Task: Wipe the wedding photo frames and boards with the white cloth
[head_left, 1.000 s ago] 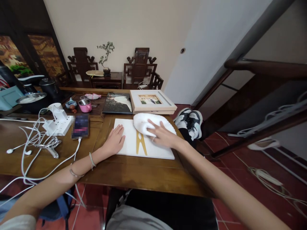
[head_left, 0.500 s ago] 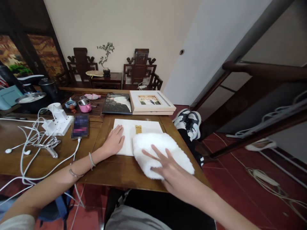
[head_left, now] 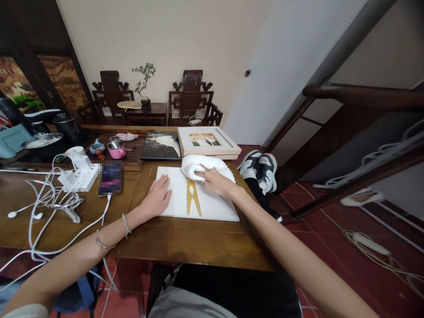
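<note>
A white board [head_left: 212, 205] with a gold peg-shaped mark [head_left: 192, 201] lies flat on the wooden table [head_left: 185, 240] in front of me. My left hand [head_left: 157, 198] rests flat and open on the board's left edge, fingers stretched out. My right hand [head_left: 215, 181] presses a fluffy white cloth [head_left: 195, 164] onto the board's far right corner, fingers curled over the cloth.
Behind the board lie a cream picture frame [head_left: 207, 142] and a dark photo print [head_left: 161, 145]. To the left are a phone [head_left: 110, 178], a white power strip [head_left: 79, 174] with cables, earphones [head_left: 23, 215] and a pink cup [head_left: 116, 149]. Sneakers [head_left: 261, 165] sit right of the table.
My right hand swept the cloth from the board's far end down to its near edge, then back up to the far right corner. The left hand stayed put.
</note>
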{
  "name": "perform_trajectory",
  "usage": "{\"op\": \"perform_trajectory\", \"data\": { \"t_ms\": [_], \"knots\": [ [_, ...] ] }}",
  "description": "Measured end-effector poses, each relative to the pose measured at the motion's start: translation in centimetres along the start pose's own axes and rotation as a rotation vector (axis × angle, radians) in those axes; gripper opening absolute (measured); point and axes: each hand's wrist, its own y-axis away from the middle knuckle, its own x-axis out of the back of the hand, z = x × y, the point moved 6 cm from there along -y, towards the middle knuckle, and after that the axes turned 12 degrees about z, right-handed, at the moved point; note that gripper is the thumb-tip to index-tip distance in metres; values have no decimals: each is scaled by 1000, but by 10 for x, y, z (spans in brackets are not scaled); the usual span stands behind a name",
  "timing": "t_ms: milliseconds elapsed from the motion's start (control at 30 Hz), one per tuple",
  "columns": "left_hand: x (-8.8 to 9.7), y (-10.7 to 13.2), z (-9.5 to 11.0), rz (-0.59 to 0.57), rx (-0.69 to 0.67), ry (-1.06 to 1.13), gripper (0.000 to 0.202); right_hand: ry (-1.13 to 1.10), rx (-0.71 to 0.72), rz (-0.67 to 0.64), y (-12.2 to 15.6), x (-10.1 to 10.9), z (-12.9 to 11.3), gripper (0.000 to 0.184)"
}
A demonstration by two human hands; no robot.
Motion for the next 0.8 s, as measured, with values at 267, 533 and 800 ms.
{"op": "perform_trajectory", "data": {
  "t_ms": [267, 533, 800],
  "knots": [
    [-4, 1, -3, 24, -3, -5, 51, -46, 76, -155, 87, 10, -50, 61],
    [-4, 1, -2, 36, -16, 5, 49, -97, 3, -284, 122, 13, -81, 65],
    [-4, -1, -5, 39, -16, 60, 48, 152, -89, 53, -1, -7, -40, 55]
  ]
}}
